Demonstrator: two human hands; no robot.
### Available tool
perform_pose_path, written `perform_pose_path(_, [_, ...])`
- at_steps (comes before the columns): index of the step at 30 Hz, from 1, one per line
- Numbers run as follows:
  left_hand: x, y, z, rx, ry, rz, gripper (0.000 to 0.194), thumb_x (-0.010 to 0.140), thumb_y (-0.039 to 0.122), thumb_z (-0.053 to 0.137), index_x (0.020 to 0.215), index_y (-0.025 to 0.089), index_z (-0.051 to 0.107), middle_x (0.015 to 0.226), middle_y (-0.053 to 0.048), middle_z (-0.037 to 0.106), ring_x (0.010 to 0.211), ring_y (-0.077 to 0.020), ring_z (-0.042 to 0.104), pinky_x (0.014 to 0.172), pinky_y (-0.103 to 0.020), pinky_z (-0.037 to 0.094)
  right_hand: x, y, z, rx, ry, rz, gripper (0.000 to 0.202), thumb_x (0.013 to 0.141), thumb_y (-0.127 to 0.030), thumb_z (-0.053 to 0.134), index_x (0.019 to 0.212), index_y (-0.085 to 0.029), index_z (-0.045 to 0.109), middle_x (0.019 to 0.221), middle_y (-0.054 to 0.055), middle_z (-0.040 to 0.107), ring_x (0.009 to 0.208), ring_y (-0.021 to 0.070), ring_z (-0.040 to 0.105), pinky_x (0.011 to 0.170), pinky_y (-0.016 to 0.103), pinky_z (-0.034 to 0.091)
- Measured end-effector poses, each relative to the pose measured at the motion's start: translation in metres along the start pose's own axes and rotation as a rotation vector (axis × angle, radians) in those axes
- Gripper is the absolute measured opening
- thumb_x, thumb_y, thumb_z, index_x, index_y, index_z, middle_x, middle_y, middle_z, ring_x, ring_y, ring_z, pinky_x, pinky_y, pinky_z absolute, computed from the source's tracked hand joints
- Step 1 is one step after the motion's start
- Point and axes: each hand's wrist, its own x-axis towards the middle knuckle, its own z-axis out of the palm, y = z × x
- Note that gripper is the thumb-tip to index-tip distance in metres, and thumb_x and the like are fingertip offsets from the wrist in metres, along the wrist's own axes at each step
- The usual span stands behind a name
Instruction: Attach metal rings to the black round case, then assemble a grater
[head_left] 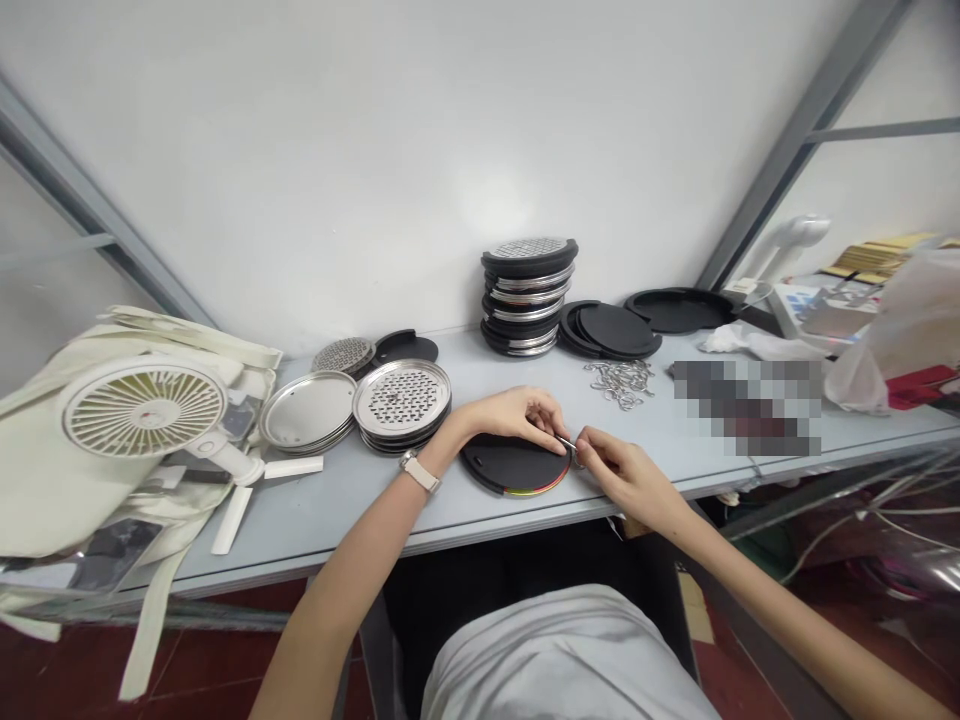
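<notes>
A round black disc (517, 468) with a strip of red and yellow-green along its near edge lies at the front of the grey table. My left hand (525, 415) rests over its far side, fingers curled and closed at its right rim. At that same rim my right hand (611, 465) pinches a small metal piece (568, 443), which spans the gap between both hands' fingertips. Its exact shape is too small to tell. A pile of small metal rings or clips (621, 382) lies behind my right hand.
A tall stack of black and silver discs (529, 300) stands at the back. Perforated metal plates (401, 398) and plain metal plates (309, 410) lie left. Black discs (619, 330) are back right. A white fan (142, 408) stands far left, a plastic bag (862, 375) far right.
</notes>
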Motion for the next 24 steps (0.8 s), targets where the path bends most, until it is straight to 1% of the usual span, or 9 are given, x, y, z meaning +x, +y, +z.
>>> perform_pose_path(4, [0.0005, 0.0009, -0.0003, 0.023, 0.015, -0.047, 0.038, 0.063, 0.034, 0.077, 0.093, 0.014, 0.063, 0.085, -0.003, 0.061, 0.08, -0.0123, 0.056, 0.078, -0.028, 0.045, -0.0001, 0.0002, 0.0012, 0.055, 0.014, 0.013, 0.03, 0.095, -0.043, 0.033, 0.076, -0.021, 0.04, 0.056, -0.006, 0.036, 0.051, 0.0109, 0.033, 0.051, 0.023, 0.029])
perform_pose_path(9, [0.0014, -0.001, -0.0007, 0.001, 0.01, -0.029, 0.039, 0.066, 0.032, 0.075, 0.099, 0.015, 0.061, 0.086, -0.003, 0.061, 0.079, -0.0113, 0.055, 0.078, -0.028, 0.045, 0.0005, 0.0014, 0.0029, 0.037, 0.027, 0.002, 0.028, 0.095, -0.042, 0.035, 0.077, -0.022, 0.041, 0.057, -0.006, 0.039, 0.052, 0.0113, 0.035, 0.052, 0.023, 0.03])
perform_pose_path(12, [0.0013, -0.0013, -0.0005, 0.007, 0.001, -0.015, 0.035, 0.067, 0.03, 0.075, 0.095, 0.015, 0.062, 0.087, -0.004, 0.061, 0.08, -0.0117, 0.055, 0.079, -0.028, 0.045, 0.001, 0.0017, 0.0025, 0.0, 0.02, -0.004, 0.028, 0.095, -0.041, 0.034, 0.076, -0.021, 0.042, 0.056, -0.006, 0.038, 0.051, 0.0114, 0.035, 0.051, 0.023, 0.029])
perform_pose_path(16, [0.0008, 0.001, 0.0003, -0.034, 0.016, -0.043, 0.037, 0.065, 0.029, 0.076, 0.096, 0.016, 0.061, 0.086, -0.003, 0.061, 0.078, -0.0116, 0.055, 0.078, -0.028, 0.045, 0.0014, 0.0017, 0.0012, -0.025, 0.012, -0.024, 0.029, 0.095, -0.039, 0.034, 0.073, -0.021, 0.042, 0.058, -0.005, 0.039, 0.053, 0.0113, 0.037, 0.053, 0.023, 0.031])
perform_pose_path(20, [0.0006, 0.0011, 0.0007, -0.026, -0.001, -0.014, 0.034, 0.065, 0.033, 0.076, 0.089, 0.015, 0.06, 0.083, -0.002, 0.059, 0.078, -0.0117, 0.056, 0.077, -0.028, 0.045, 0.0013, 0.0018, 0.0007, -0.043, 0.01, -0.026, 0.03, 0.095, -0.039, 0.034, 0.072, -0.021, 0.041, 0.058, -0.005, 0.041, 0.053, 0.0111, 0.038, 0.052, 0.023, 0.031])
perform_pose_path(24, [0.001, -0.0008, 0.0007, -0.013, 0.015, 0.001, 0.034, 0.064, 0.035, 0.076, 0.085, 0.014, 0.058, 0.078, 0.0, 0.057, 0.076, -0.0113, 0.055, 0.076, -0.028, 0.044, 0.001, 0.0023, 0.0012, -0.039, 0.02, -0.025, 0.032, 0.095, -0.04, 0.033, 0.072, -0.021, 0.041, 0.057, -0.005, 0.04, 0.052, 0.0113, 0.037, 0.052, 0.023, 0.031])
